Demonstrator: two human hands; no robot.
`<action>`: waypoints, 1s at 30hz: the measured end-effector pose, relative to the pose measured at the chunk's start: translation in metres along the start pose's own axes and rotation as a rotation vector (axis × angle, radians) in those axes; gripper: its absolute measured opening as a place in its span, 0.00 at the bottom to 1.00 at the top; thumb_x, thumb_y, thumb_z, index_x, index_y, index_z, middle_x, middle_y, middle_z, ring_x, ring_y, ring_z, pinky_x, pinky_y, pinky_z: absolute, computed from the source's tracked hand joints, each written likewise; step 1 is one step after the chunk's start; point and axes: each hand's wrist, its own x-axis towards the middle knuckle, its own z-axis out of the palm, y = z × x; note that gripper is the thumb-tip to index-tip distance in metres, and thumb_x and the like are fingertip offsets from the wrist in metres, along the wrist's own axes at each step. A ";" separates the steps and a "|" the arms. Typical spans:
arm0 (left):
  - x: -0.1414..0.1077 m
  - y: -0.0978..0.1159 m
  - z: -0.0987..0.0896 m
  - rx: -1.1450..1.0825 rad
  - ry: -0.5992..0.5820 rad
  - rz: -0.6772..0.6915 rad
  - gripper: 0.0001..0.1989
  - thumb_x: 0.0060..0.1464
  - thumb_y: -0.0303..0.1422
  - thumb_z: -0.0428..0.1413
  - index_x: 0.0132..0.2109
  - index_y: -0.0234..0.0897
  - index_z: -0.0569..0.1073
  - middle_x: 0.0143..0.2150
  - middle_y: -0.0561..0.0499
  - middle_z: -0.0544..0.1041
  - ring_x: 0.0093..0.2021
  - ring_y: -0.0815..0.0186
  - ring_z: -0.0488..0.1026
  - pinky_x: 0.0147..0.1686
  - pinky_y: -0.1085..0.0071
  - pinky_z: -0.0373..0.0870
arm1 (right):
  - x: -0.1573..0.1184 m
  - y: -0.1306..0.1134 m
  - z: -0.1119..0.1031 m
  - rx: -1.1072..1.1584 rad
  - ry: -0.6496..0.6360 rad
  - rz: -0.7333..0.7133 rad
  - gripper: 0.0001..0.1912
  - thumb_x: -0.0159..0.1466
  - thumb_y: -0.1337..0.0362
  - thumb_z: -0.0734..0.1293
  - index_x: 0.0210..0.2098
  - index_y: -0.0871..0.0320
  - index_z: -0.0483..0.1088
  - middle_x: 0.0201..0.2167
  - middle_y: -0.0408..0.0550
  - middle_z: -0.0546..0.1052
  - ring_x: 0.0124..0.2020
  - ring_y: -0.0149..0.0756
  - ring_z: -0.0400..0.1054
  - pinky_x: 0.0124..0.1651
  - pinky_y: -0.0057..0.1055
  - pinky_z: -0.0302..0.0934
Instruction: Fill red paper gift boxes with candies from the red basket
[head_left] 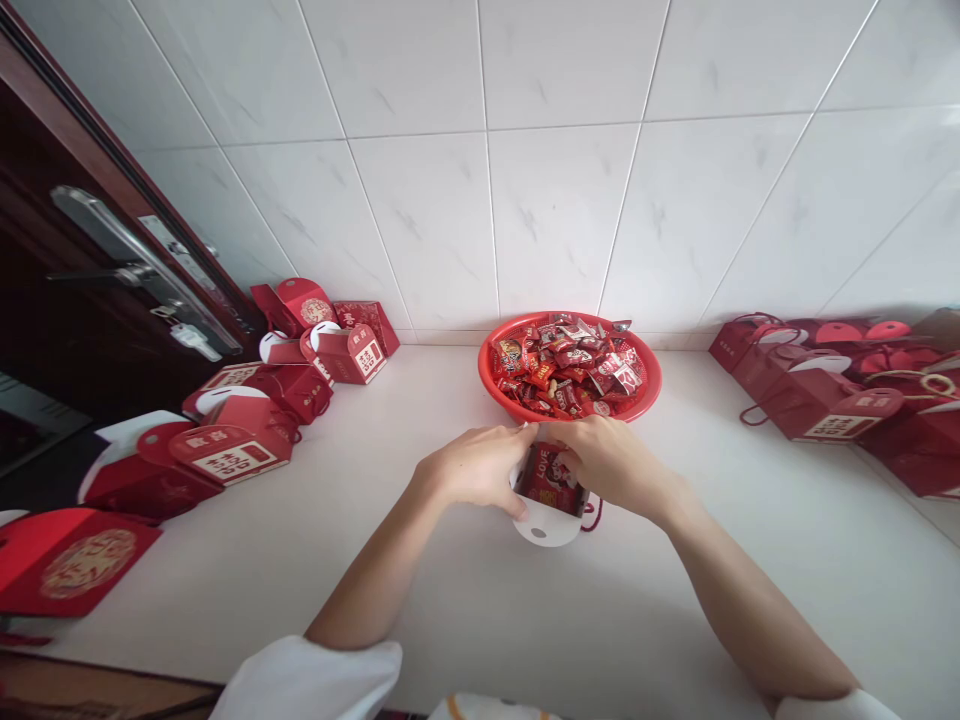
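Observation:
In front of me on the white counter stands a small gift box whose white flap (546, 526) folds out towards me. Inside it lies a dark red packet (553, 480) printed with "LOVE". My left hand (480, 465) grips the box's left side, thumb on the near edge and fingers at the far rim. My right hand (619, 462) is closed at the box's far right side, its thumb over the opening beside the packet. A dark red cord (593, 515) hangs out at the right. Just behind both hands sits a red plastic basket (487, 372) full of wrapped sweets (566, 365).
Several red gift boxes (240, 440) line the left side of the counter (420, 600). More red boxes (814, 400), some with cord handles, stand at the right. A dark door with a metal handle (127, 262) and keys is at the left. White tiles (555, 220) cover the wall behind.

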 end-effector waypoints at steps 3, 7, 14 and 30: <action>0.000 0.001 -0.001 -0.001 -0.004 0.002 0.40 0.41 0.41 0.67 0.62 0.43 0.63 0.41 0.50 0.81 0.41 0.51 0.80 0.36 0.67 0.68 | -0.006 0.006 -0.009 0.062 -0.007 -0.059 0.20 0.65 0.76 0.61 0.51 0.54 0.74 0.39 0.48 0.80 0.36 0.35 0.72 0.35 0.27 0.53; -0.001 0.001 -0.001 0.000 -0.009 -0.016 0.40 0.42 0.41 0.67 0.62 0.42 0.63 0.43 0.49 0.81 0.44 0.50 0.80 0.37 0.67 0.68 | -0.014 0.014 -0.020 0.098 -0.008 -0.113 0.18 0.65 0.73 0.64 0.50 0.52 0.75 0.40 0.47 0.80 0.38 0.36 0.72 0.37 0.28 0.57; -0.003 0.001 -0.001 -0.019 -0.002 0.021 0.34 0.45 0.46 0.66 0.57 0.43 0.67 0.49 0.48 0.80 0.47 0.50 0.79 0.43 0.65 0.69 | -0.025 0.034 -0.028 0.182 -0.006 -0.114 0.10 0.66 0.67 0.66 0.45 0.54 0.77 0.43 0.47 0.81 0.42 0.39 0.74 0.43 0.33 0.63; 0.001 0.028 0.011 0.045 0.196 0.338 0.16 0.66 0.31 0.47 0.34 0.39 0.77 0.40 0.48 0.81 0.44 0.59 0.77 0.43 0.66 0.68 | -0.026 0.036 -0.034 0.205 -0.060 -0.094 0.10 0.64 0.69 0.65 0.42 0.55 0.78 0.42 0.47 0.82 0.43 0.41 0.74 0.44 0.34 0.63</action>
